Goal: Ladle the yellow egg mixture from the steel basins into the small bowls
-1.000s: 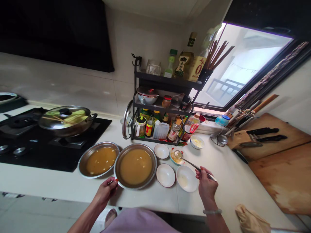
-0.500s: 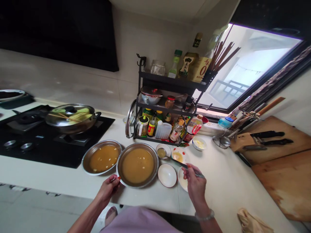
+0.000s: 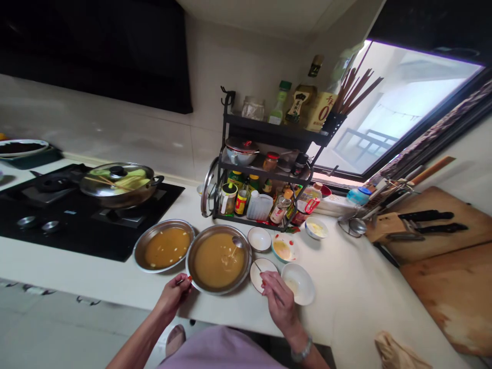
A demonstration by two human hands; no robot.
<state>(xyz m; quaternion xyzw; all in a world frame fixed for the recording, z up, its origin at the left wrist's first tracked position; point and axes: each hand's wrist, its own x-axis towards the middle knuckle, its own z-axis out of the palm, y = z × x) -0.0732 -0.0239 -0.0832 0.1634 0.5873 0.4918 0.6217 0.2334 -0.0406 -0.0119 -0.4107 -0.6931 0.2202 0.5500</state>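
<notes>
My left hand pinches the near left rim of a round metal basin, which holds cloudy yellow-brown liquid with a few pale bits. In my right hand is the handle of a soup ladle. Its scoop is tilted over the basin's right side, and drops of liquid fall into the basin. A second metal basin of similar liquid with white bits stands against it on the left. Right of the basin are small white bowls, one behind and one partly under my right hand. A larger white bowl sits beside that hand.
A lidded pan stands on the black stove. Behind the bowls is a black spice rack full of bottles. A flowered bowl, a bowl of pale chopped pieces, a knife block and a cloth are to the right.
My right hand has moved left and the ladle's scoop has gone from above the small bowl to over the basin, tipping liquid out. The left hand keeps its place at the rim.
</notes>
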